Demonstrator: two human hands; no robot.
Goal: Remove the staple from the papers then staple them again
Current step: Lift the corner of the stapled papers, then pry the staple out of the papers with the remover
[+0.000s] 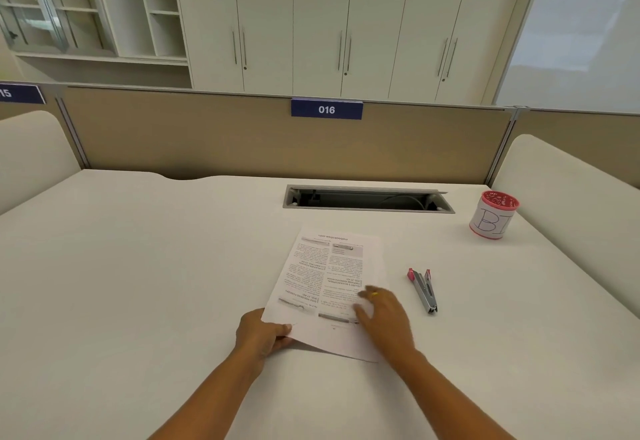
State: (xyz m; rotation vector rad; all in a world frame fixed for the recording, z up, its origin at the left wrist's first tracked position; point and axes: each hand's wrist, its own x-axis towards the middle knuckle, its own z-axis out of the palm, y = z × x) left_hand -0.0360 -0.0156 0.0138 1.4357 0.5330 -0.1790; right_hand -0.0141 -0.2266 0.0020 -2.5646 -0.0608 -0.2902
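Printed papers (325, 276) lie on the white desk (138, 266), turned upside down to me, with the near left corner lifted a little off the surface. My left hand (261, 334) pinches that near left corner, thumb on top. My right hand (382, 316) rests flat on the near right part of the sheets, fingers spread and blurred. A silver stapler with red ends (424, 290) lies on the desk to the right of the papers, apart from my right hand. I cannot make out the staple.
A red-rimmed white cup marked with letters (493, 215) stands at the far right. An open cable tray slot (369, 198) runs behind the papers. A tan partition with a "016" label (326, 109) closes the desk's far side.
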